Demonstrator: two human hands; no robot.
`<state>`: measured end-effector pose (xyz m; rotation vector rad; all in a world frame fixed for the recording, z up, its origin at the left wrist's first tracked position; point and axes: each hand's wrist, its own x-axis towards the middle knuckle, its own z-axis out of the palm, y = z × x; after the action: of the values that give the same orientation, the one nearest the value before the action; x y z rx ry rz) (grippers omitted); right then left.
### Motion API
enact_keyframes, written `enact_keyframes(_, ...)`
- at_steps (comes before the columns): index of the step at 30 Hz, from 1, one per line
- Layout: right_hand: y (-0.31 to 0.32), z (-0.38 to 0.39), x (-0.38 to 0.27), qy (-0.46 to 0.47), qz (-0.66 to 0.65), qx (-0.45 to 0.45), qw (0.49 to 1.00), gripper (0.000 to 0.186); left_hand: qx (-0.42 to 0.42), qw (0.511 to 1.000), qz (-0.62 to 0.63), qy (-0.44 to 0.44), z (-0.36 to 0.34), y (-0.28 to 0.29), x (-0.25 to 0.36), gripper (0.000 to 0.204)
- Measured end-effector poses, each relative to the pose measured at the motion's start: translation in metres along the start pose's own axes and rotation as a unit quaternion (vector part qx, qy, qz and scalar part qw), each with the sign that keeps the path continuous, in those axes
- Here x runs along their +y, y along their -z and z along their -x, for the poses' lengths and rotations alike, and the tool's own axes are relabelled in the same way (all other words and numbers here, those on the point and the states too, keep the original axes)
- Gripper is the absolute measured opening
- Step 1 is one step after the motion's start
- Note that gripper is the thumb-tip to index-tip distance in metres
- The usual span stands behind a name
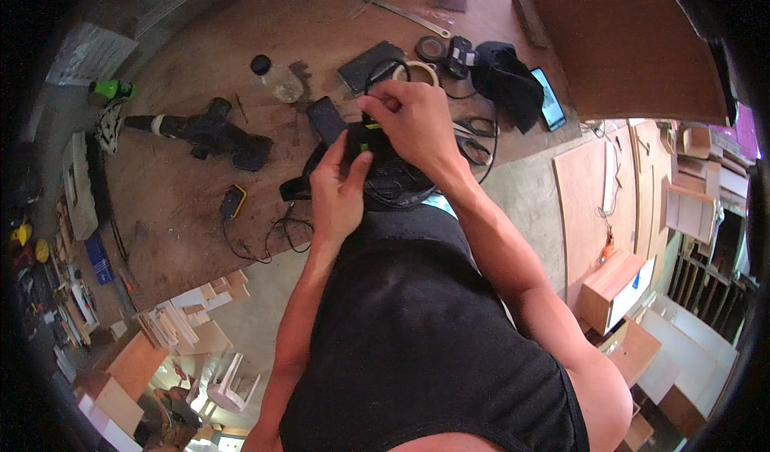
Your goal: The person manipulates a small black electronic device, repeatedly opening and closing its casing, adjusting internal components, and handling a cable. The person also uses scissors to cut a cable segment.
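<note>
At the near edge of the table, my left hand (pixel 338 194) grips a small black piece with bright green marks (pixel 364 146) between thumb and fingers. My right hand (pixel 419 121) is just above and to the right of it, its thumb and fingertips pinched together. What they hold is too small or hidden to make out. Below both hands sits a dark, ribbed black object (pixel 393 181), partly covered by them, whose kind I cannot tell. A dark flat rectangular block (pixel 326 120) lies beside my left fingertips. A black cable (pixel 388 62) loops up behind my right hand.
On the brown table (pixel 184 231) lie a black power tool (pixel 210 134), a clear bottle with a black cap (pixel 281 81), a yellow-and-black gadget (pixel 233 202), scissors (pixel 475 149), a tape roll (pixel 431 48), a black cap (pixel 505 83) and a lit phone (pixel 549 99). Wooden boxes (pixel 613 287) stand right.
</note>
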<state>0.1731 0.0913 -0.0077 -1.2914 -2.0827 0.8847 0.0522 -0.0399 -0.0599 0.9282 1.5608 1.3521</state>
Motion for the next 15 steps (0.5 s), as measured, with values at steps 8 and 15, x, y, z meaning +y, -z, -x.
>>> enact_keyframes(8,0.000,-0.002,-0.003,-0.001,-0.033,-0.005,0.999,0.027,-0.003,1.000,0.004,0.005,-0.001,0.001,0.006,0.044)
enact_keyframes(15,0.006,-0.009,-0.015,0.007,-0.024,0.000,1.000,0.025,0.008,1.000,0.011,-0.016,-0.003,0.002,0.011,0.042)
